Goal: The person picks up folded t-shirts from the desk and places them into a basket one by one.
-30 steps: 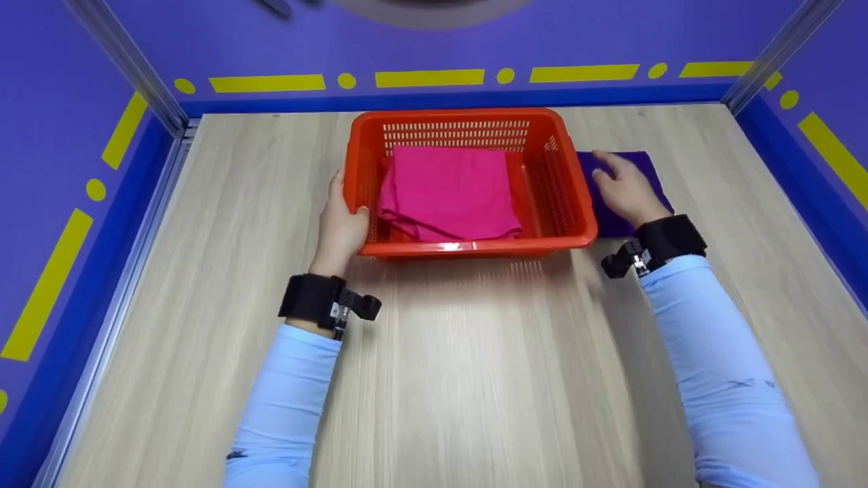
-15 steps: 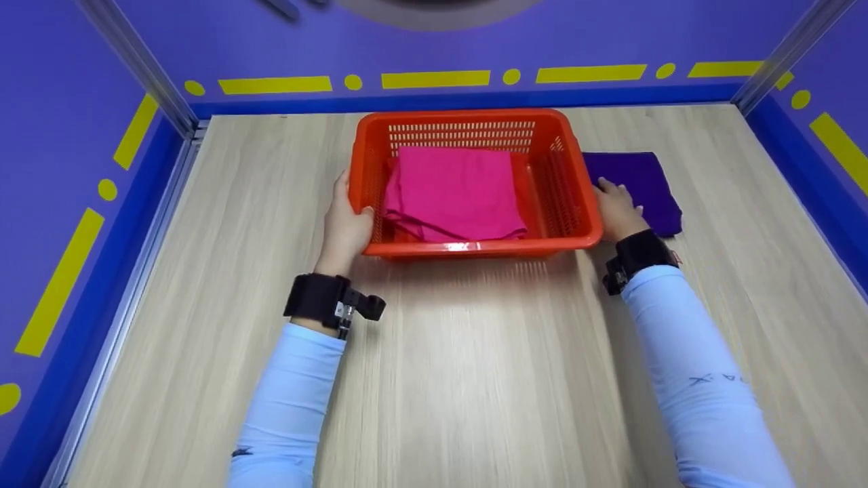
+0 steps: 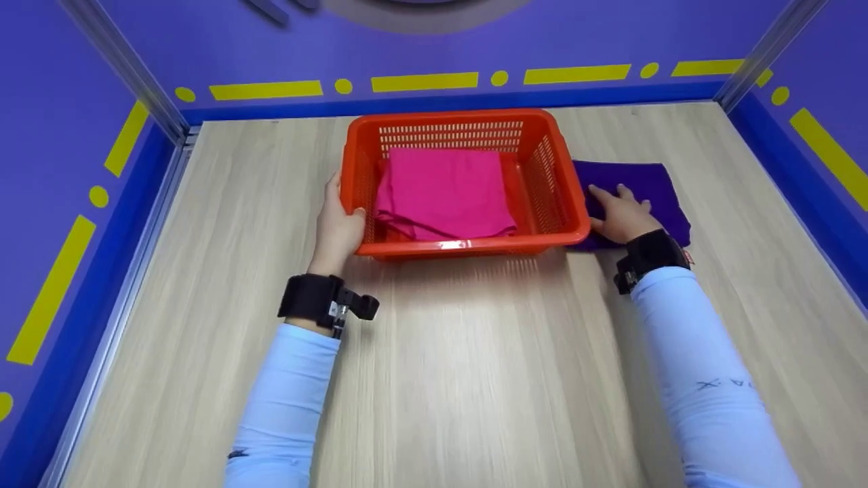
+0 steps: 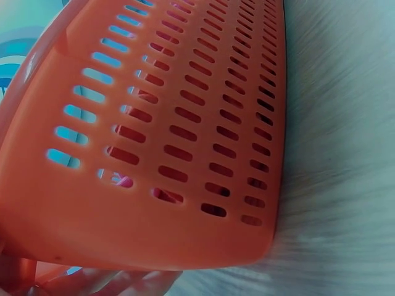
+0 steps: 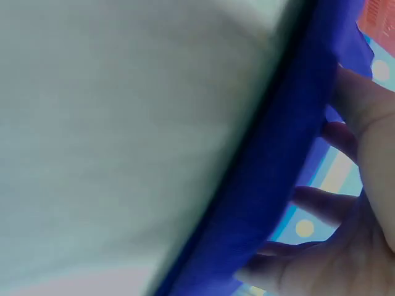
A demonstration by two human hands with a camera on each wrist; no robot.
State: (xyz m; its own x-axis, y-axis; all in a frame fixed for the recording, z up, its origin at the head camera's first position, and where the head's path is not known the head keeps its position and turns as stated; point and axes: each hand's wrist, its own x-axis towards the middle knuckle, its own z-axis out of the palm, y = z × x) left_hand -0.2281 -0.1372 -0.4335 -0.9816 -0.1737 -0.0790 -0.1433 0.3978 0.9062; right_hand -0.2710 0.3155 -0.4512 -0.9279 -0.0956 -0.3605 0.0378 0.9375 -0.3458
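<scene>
- Your left hand [image 3: 341, 230] grips the left side of the red basket [image 3: 468, 248]: thumb over the rim, fingers along the outer wall.
- Your right hand [image 3: 625, 217] is spread on the purple cloth [image 3: 647, 183], fingers extended and apart. In the right wrist view the fingertips touch the edge of the cloth.
- The purple cloth lies folded on the table [image 3: 461, 379], immediately right of the basket. Your right hand covers part of it.
- Note the obstruction: the basket's right side hides the left edge of the purple cloth in the head view. Whether the two touch cannot be told.
- The pink cloth [image 3: 447, 193] lies folded inside the basket, toward its left side; bare basket floor shows to its right. The slotted basket walls enclose it.
- Your basket stands near the rear panel [image 3: 583, 41], which closes off the far edge of the table and carries yellow markings [image 3: 424, 82].
- A left panel [image 3: 47, 135] and a right panel [image 3: 827, 81] bound the sides, with metal posts [image 3: 125, 64] at the rear corners.
- Black wrist straps [image 3: 312, 300] encircle both your wrists, just beyond the light blue sleeves [image 3: 288, 407].
</scene>
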